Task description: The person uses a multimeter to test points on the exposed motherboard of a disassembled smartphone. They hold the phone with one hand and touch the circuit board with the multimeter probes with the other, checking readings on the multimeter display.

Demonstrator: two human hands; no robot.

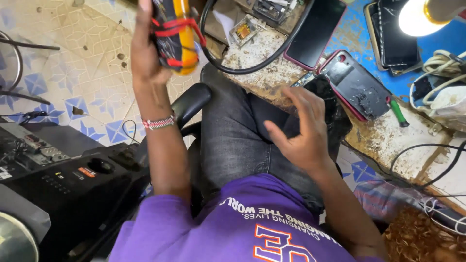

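Left hand [145, 48] raised far left, gripping yellow-black meter [175, 35] w/ red leads. Right hand [298, 131] open, empty, over lap. Scuffed blue workbench [359, 29] far right: opened phone [357, 85], green screwdriver [399, 112], lamp [417, 17]. Patterned tile floor [82, 63] left.

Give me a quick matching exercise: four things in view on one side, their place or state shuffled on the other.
Things:
1. yellow meter
2. green screwdriver
3. opened phone
4. lamp

Places or states:
A. lit, at the top right corner
B. held up in the left hand
C. lying on the bench beside the opened phone
D. back side up, just beyond the right hand

Pairs: 1-B, 2-C, 3-D, 4-A
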